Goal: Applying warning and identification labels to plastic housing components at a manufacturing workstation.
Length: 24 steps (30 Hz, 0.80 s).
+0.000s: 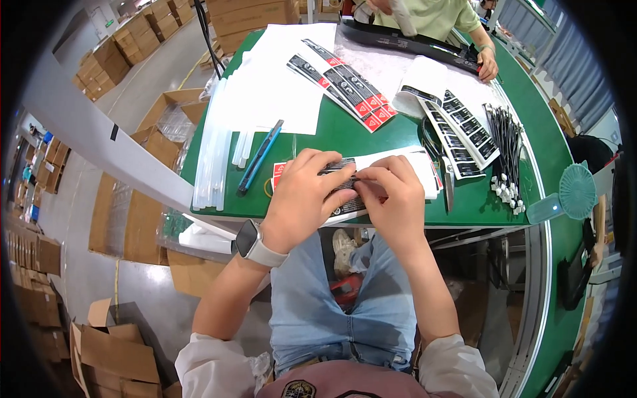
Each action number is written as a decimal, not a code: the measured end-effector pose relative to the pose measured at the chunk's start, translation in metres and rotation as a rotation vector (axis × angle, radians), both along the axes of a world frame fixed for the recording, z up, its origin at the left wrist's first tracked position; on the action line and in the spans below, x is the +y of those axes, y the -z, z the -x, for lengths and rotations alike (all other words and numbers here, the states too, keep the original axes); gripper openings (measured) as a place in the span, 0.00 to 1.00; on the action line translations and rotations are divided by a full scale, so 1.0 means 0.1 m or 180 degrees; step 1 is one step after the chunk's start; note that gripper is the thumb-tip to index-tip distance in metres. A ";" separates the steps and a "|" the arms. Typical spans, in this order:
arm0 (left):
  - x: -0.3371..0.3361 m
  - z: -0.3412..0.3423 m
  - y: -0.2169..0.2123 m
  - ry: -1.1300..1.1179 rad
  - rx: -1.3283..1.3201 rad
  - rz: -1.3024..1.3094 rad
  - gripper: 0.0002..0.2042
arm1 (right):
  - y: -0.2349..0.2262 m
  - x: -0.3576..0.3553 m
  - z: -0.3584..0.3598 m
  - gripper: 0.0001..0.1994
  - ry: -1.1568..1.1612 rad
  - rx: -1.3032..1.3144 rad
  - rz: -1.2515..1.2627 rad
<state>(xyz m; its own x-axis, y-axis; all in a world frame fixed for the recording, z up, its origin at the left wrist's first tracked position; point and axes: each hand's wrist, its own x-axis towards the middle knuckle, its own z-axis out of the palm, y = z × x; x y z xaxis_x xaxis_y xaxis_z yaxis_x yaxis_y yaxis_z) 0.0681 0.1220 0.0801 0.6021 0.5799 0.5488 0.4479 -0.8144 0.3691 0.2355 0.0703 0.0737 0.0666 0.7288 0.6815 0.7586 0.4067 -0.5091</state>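
At the near edge of the green table, a black-and-white label sheet (346, 207) with some red at its end lies under both hands. My left hand (300, 192) rests across it, fingers stretched out and the thumb apart. Thumb and forefinger of my right hand (397, 199) pinch together at the printed part of the sheet; the exact bit between the fingertips is hidden. To the left of my hands lies a blue utility knife (261, 156). A pair of scissors (449, 186) lies to the right, its handles partly covered by label strips.
Red-and-black label strips (348, 83), white sheets (282, 79), clear tubes (213, 149), more labels (458, 132) and black cables with white connectors (507, 156) lie around. A green fan (576, 191) stands right. Across the table, another person's hand (488, 64) touches a long black part (411, 45).
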 end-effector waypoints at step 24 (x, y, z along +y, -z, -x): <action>0.18 0.11 -0.31 0.0428 -0.0023 0.1582 0.12 | 0.09 -0.02 0.06 0.10 0.0191 -0.0214 -0.0692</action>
<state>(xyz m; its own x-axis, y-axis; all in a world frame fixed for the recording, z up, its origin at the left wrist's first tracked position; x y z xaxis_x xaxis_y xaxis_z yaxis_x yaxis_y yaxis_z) 0.0572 0.1403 0.1112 0.6865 0.6895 0.2309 0.3473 -0.5899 0.7290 0.2298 0.0681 0.0645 0.0545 0.5604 0.8264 0.8140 0.4544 -0.3618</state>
